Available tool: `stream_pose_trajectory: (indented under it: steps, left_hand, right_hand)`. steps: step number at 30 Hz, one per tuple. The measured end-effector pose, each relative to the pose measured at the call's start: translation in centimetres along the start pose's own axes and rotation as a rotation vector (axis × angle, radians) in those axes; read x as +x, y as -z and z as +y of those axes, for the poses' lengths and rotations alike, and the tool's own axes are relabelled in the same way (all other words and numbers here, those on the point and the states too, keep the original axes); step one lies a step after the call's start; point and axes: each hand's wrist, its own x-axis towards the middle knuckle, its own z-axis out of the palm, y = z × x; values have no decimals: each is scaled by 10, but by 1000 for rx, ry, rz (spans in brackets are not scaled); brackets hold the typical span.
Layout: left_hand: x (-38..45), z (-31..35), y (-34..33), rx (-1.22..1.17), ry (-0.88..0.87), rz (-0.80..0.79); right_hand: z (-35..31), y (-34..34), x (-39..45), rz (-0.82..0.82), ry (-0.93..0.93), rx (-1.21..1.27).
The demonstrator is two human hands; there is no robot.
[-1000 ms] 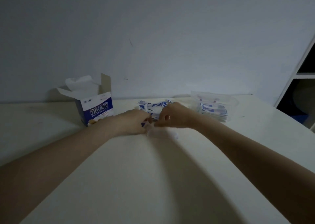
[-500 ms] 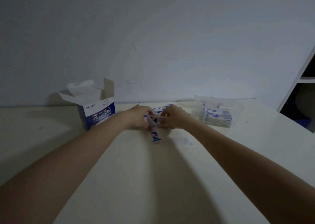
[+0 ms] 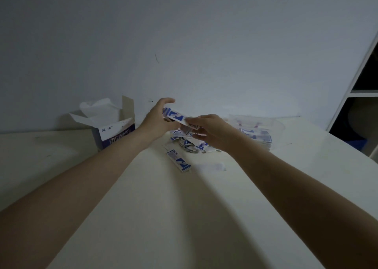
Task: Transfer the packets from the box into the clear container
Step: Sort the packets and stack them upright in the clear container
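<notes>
A: What changed just now?

B: Your left hand (image 3: 158,118) and right hand (image 3: 212,132) have lifted a bundle of blue-and-white paper packets (image 3: 177,116) off the loose heap of packets (image 3: 189,144) near the table's (image 3: 143,217) far edge; both hands grip it. One stray packet (image 3: 179,162) dropped out and lies nearer you.

A: So what next?

B: Probably carry it right, into the clear plastic container (image 3: 276,125), already part-filled.

A: Any writing?

B: The open blue-and-white cardboard box (image 3: 117,134) carries Chinese characters; too dim to read.
</notes>
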Motion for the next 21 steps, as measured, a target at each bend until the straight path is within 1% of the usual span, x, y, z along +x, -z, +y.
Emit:
stream_pose_trajectory:
  steps: [1, 3, 5, 6, 8, 10, 11, 13, 16, 17, 19, 21]
  left_hand:
    - [-2, 4, -3, -10, -24, -39]
    - [-3, 6, -3, 101, -61, -147]
    - [-5, 0, 1, 288, -34, -309]
    - [-7, -4, 3, 381, -10, -399]
    - [-11, -14, 3, 564, -11, -582]
    - [-15, -19, 1, 656, -27, -712]
    - [-16, -21, 0, 663, -25, -724]
    - [-15, -23, 0, 663, -41, -697]
    - [-14, -21, -2, 664, -8, -663]
    - [-13, -22, -2, 661, 5, -630]
    - [-8, -21, 1, 568, 16, -520]
    - [-3, -18, 5, 309, 67, -324]
  right_hand:
    - [1, -5, 0, 0, 10, -1]
    - [2, -6, 2, 81, 47, -114]
    - [2, 3, 2, 219, 102, -367]
    - [3, 10, 2, 248, 126, -510]
    - [6, 23, 0, 209, 194, -862]
    - [14, 30, -4, 104, 286, -1171]
    - [18, 32, -7, 48, 316, -1255]
    - [27, 35, -12, -34, 336, -1353]
    - [38, 40, -16, -96, 342, -1442]
    - [40, 41, -17, -86, 342, -1452]
    - [39, 41, -14, 22, 328, -1360]
    - [31, 41, -13, 166, 294, -1116]
